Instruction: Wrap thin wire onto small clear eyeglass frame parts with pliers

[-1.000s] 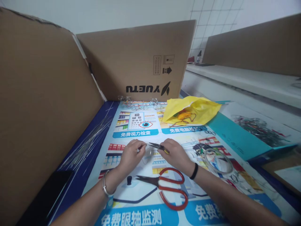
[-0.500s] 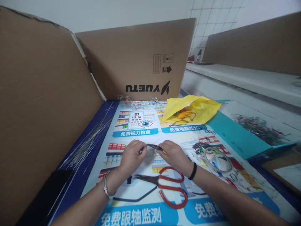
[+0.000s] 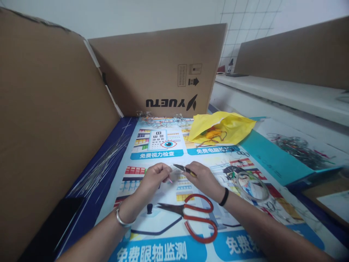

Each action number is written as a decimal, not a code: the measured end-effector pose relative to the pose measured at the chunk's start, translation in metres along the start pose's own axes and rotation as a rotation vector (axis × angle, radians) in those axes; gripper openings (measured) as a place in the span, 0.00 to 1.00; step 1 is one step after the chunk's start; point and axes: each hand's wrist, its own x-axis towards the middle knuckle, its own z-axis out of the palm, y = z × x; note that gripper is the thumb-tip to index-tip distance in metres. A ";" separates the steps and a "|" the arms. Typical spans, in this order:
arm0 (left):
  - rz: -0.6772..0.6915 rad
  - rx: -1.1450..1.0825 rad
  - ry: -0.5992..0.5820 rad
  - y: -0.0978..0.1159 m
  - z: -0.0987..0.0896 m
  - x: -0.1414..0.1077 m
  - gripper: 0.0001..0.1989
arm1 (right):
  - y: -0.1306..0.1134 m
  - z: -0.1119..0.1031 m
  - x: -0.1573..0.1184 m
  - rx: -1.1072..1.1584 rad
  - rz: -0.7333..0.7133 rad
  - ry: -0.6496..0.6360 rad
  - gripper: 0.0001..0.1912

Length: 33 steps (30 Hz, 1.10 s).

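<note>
**Silvery strands [image 3: 99,171] at left, pliers [image 3: 187,170] at centre, yellow pouch [image 3: 237,127] at right**

At far left, the strands are laid lengthwise along the edge of the surface, probably so that single ones can be drawn out. By the left hand [image 3: 157,175], a small pink-ended piece [image 3: 170,179] is pinched between thumb and fingers, presumably to be steadied for the pliers; what it is cannot be told. The pliers are gripped in the closed right hand [image 3: 204,179], their tips aimed at the left fingertips. Nearer the body, the scissors [image 3: 183,211] are left lying between the forearms, seemingly for quick reach. Farther right, the open pouch and a wire coil [image 3: 255,199] are kept clear of the hands, and a wire tangle [image 3: 297,149] is spread beyond.

Half a second ago, the plier tips were met by the left fingertips; now a slight gap is shown, and the pink end has been brought into view. The scissors have not been moved.
</note>
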 end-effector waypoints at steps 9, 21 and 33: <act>0.173 0.530 0.236 -0.028 -0.042 0.046 0.07 | 0.006 -0.014 0.012 -0.347 0.064 -0.081 0.12; 0.278 0.951 0.168 -0.027 -0.049 0.083 0.07 | 0.026 0.001 0.055 -0.614 0.037 -0.047 0.14; 0.580 0.740 -0.131 -0.036 -0.074 0.059 0.11 | -0.002 0.024 0.079 -0.144 -0.382 -0.153 0.10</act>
